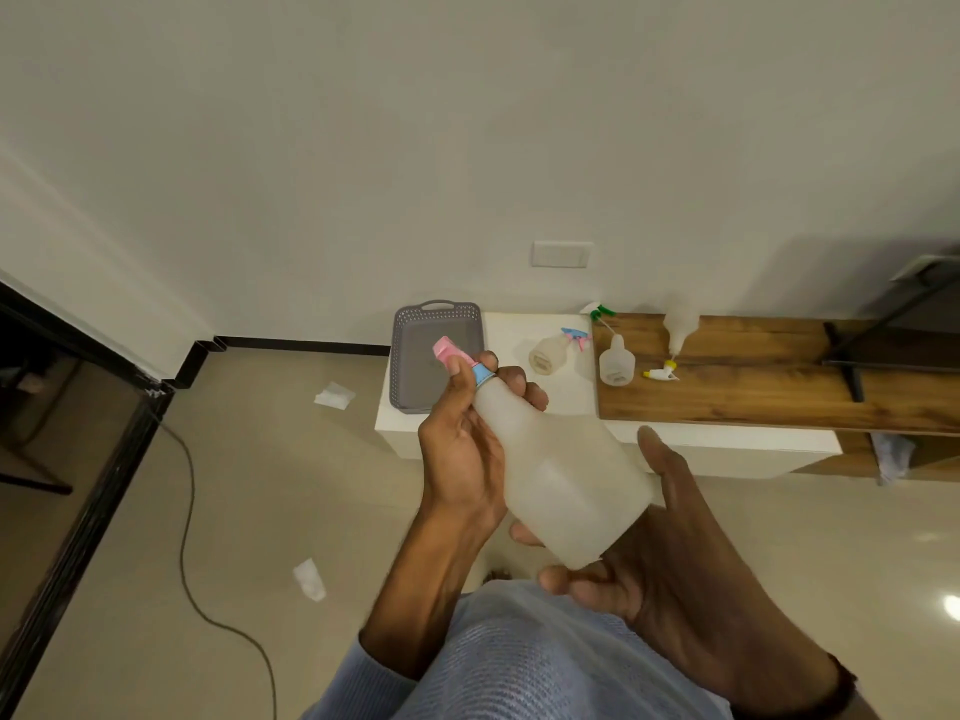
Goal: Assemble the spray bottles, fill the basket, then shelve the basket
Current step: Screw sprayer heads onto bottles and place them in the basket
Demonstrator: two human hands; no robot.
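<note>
I hold a translucent white spray bottle (566, 475) tilted in front of me. My right hand (670, 553) cups its base from below. My left hand (467, 439) wraps the bottle's neck, fingers on the blue collar of a pink spray head (452, 353) seated on top. Behind it, an empty grey basket (415, 356) with a handle sits at the left end of the white bench (519, 330). On the bench lie a bottle (545, 356) beside a blue-pink spray head (575, 339), a second bottle (616, 362), a green-white spray head (598, 311), a third bottle (678, 324) and a yellow-white spray head (661, 372).
A wooden board (779, 376) covers the bench's right part, with a black metal frame (883, 330) at the far right. A cable (187, 511) and scraps of white paper (332, 394) lie on the tiled floor at left. A dark glass door frame (78, 433) runs along the left.
</note>
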